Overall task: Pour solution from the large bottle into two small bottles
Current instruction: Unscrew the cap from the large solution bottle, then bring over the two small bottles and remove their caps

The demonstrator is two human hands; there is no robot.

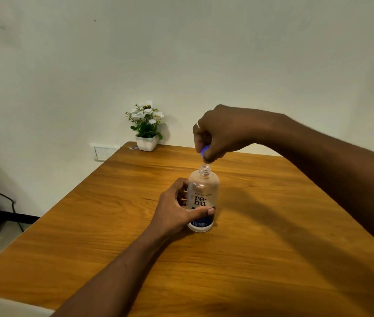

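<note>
Large bottle [203,202] stands just right of the frame's centre on the wooden table [273,236]. The left hand [174,211] wraps its lower half, thumb across the label's blue band. Just above the neck, the right hand [218,133] pinches the blue cap [204,151], clear of the threads. With the mouth uncovered, I'd say a knock from either arm could tip it and spill solution, and the cap might slip and roll. No small bottles are in sight to take the pour. Its long axis is vertical, open neck pointing up, label facing the camera.
</note>
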